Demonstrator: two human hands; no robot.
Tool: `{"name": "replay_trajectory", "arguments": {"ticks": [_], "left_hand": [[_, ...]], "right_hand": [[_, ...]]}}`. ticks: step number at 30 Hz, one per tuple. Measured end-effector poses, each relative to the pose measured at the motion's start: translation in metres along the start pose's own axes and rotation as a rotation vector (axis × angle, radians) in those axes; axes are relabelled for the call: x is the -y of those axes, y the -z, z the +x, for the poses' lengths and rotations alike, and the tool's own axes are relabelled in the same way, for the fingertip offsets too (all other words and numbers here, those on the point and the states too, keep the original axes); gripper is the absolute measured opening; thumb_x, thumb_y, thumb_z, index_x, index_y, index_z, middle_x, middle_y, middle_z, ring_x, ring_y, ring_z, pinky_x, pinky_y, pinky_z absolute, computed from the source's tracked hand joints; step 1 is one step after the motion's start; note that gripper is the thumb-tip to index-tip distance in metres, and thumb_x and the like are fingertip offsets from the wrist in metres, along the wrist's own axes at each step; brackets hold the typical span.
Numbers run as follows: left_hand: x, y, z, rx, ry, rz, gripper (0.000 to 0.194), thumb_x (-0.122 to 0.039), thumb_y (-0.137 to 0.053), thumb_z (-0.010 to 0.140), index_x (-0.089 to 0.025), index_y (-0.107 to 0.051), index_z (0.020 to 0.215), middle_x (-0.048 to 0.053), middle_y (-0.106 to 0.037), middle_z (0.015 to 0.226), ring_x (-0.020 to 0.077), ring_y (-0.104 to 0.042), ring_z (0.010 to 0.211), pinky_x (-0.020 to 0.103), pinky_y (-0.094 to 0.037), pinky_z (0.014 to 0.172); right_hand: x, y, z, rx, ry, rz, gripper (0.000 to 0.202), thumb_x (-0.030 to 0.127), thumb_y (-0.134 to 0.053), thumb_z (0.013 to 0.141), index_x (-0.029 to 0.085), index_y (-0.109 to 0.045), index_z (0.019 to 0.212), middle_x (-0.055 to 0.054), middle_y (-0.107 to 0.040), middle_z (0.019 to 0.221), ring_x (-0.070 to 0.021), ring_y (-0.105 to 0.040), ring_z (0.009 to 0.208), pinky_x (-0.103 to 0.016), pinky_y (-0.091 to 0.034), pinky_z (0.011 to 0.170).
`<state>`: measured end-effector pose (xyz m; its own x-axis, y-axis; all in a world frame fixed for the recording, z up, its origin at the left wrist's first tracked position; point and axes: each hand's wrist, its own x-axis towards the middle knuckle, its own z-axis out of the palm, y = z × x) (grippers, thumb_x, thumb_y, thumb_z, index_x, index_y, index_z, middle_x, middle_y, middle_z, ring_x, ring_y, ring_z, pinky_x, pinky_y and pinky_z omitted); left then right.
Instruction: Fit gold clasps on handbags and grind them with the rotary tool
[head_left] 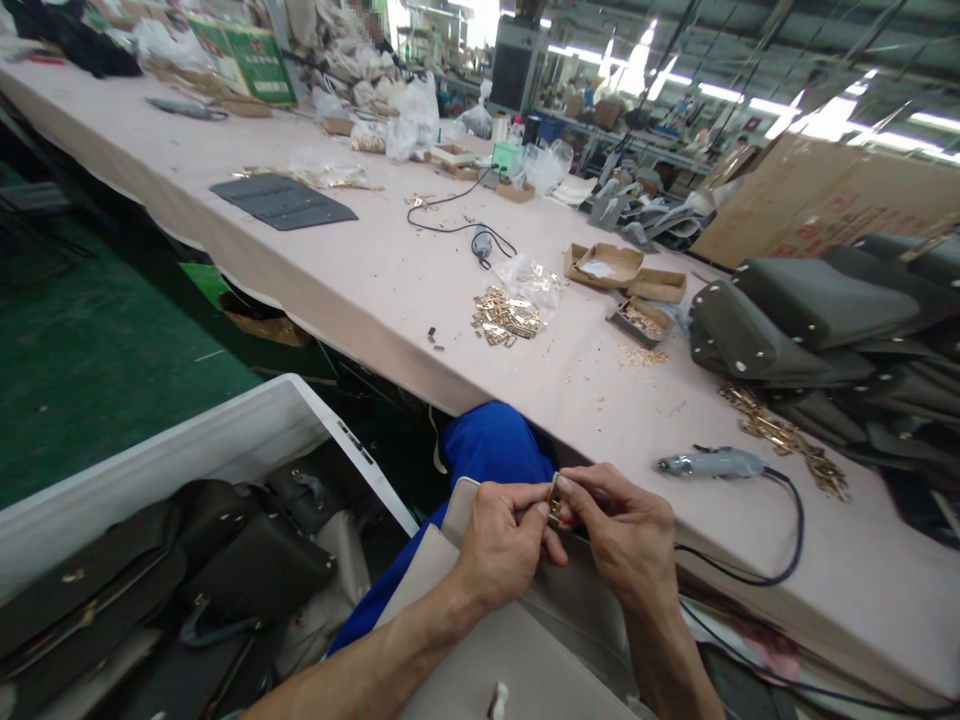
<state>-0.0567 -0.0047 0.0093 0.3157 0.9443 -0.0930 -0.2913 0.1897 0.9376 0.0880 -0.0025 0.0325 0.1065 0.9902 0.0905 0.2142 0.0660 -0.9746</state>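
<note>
Running diagonally across the frame, the long counter [360,270] under a pale pinkish cloth. Lower centre, across the lap: a beige, smooth, leather-like bag [555,670], probably light and pliable, its broad panels apt to fold, hence best steadied by a firm edge. Right of centre, lower half: left hand [499,540] and right hand [626,530] brought together, thumbs and fingers of both pinched on a small gold-coloured metal fitting [555,503] (whether it is fastened to the bag cannot be told). The fitting lies between the fingertips, above the bag; it should prove rigid, very light and rather slippery, its polish easily scratched, with the rims offering the surest hold.
</note>
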Motion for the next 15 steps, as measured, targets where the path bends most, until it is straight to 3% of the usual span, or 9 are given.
{"name": "replay_trajectory", "arguments": {"ticks": [4,11,15], "left_hand": [[0.001,0.001,0.000,-0.005,-0.003,-0.023,0.031,-0.023,-0.054,0.095,-0.014,-0.080,0.108,0.004,-0.072,0.067,0.0116,-0.064,0.051,0.019,-0.047,0.052],[0.003,0.006,0.001,0.004,-0.005,-0.007,0.032,-0.018,-0.055,0.092,-0.014,-0.081,0.110,0.002,-0.068,0.054,0.0090,-0.057,0.044,0.018,-0.040,0.049],[-0.002,0.007,0.001,0.022,0.013,-0.027,0.030,-0.019,-0.056,0.091,-0.012,-0.082,0.103,0.003,-0.067,0.051,0.0089,-0.055,0.043,0.018,-0.040,0.049]], "right_hand": [[-0.003,0.005,0.003,0.035,-0.008,0.020,0.017,0.034,-0.081,0.085,0.021,-0.080,0.096,-0.003,-0.063,0.088,-0.0146,-0.065,0.063,-0.028,-0.057,0.054],[-0.004,0.033,0.021,0.394,0.015,-0.012,0.023,0.030,-0.073,0.094,0.024,-0.079,0.115,-0.005,-0.067,0.089,-0.0154,-0.064,0.076,-0.028,-0.053,0.066],[0.000,0.039,0.029,0.563,-0.006,0.024,0.029,0.027,-0.073,0.094,0.024,-0.075,0.123,-0.004,-0.066,0.087,-0.0142,-0.062,0.073,-0.028,-0.051,0.066]]}}
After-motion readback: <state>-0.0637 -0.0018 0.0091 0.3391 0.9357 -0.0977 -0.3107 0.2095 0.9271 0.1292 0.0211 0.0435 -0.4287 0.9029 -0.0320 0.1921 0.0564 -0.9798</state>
